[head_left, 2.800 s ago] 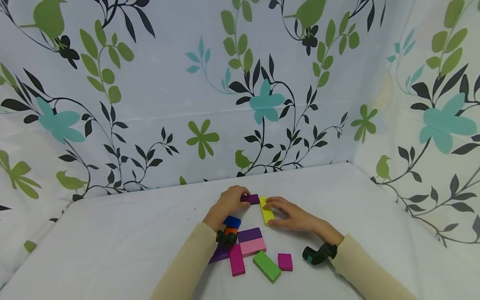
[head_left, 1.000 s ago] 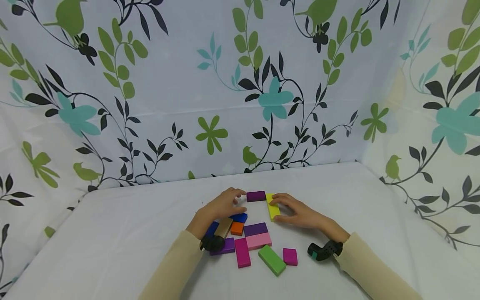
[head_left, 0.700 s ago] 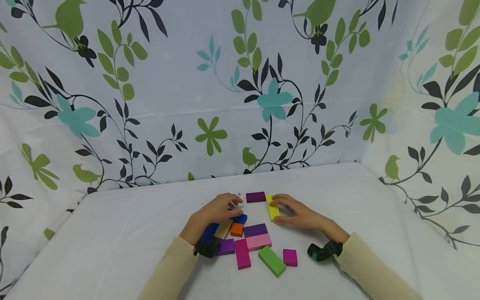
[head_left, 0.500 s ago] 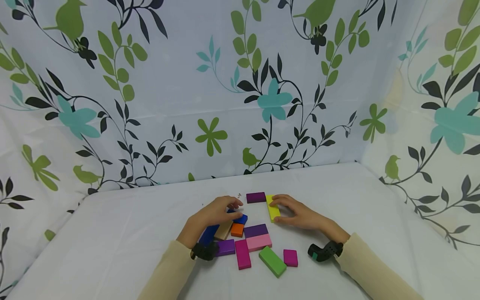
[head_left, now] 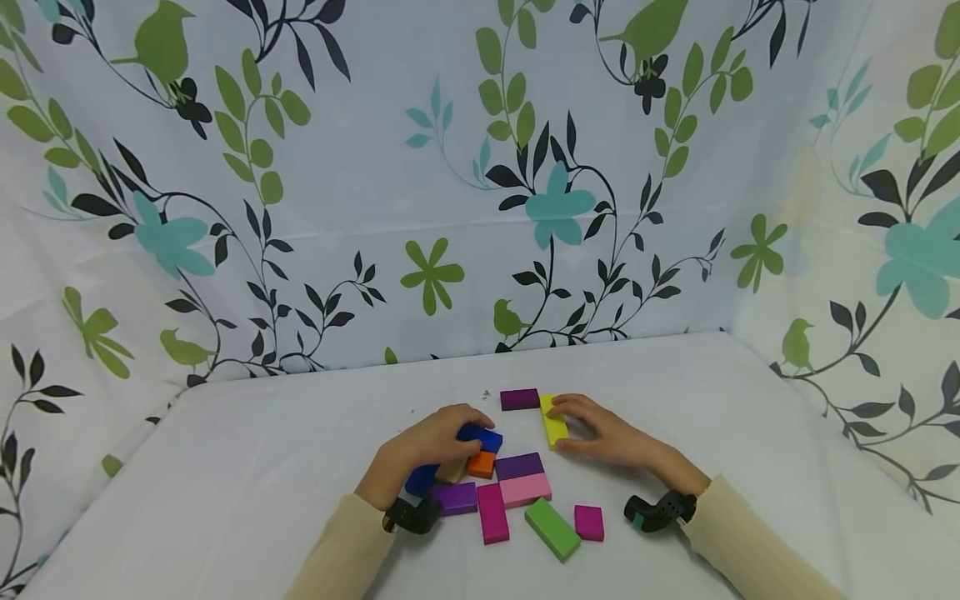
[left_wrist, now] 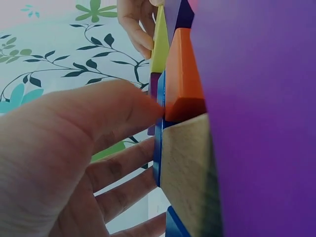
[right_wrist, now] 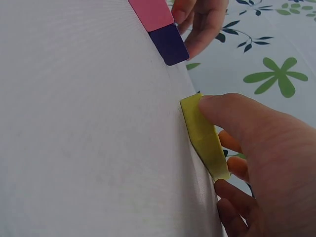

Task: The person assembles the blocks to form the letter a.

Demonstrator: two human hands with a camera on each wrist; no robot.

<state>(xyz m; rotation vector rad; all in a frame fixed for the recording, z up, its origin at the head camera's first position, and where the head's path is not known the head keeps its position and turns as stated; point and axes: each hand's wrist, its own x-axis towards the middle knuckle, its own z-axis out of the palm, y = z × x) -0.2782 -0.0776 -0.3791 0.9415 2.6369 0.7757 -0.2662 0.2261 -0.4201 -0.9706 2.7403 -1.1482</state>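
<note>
Sleeves (head_left: 341, 542), beige, a pair; nearest, each meeting a black wrist device (head_left: 660, 512).

Green block (head_left: 552, 529), oblong, aslant; between the arms, nearer the person than the fingers of the left hand (head_left: 431, 437) and right hand (head_left: 611, 437).

Magenta square block (head_left: 588, 523); just beside the green, on the near side of the right fingers.

Magenta oblong block (head_left: 492, 514) and violet block (head_left: 456, 498); on the near side of the left thumb.

Pink block (head_left: 525, 490) and dark purple block (head_left: 520, 466); long sides touching, to the right of the left thumb, apart from it.

Half-hidden blue block (head_left: 422, 480) and wooden block (left_wrist: 187, 168); beside the left palm, partly covered in the head view.

Orange block (head_left: 482, 464); just on the near side of the left thumb tip.

Blue block (head_left: 487, 439); pinched between left thumb and fingers. Changed: in the earliest frame these fingers were on the plum block; afterwards they hung apart, holding nothing.

Yellow block (head_left: 553, 423); pinched between right thumb and fingers, which have stayed on it throughout.

Plum block (head_left: 519, 399); beyond the left fingertips and now free of them, its end still meeting the yellow block.

Table (head_left: 262, 467), covered in white; beneath all blocks.

Floral cloth (head_left: 337, 208); farthest, well beyond both hands' fingers, unchanged.
</note>
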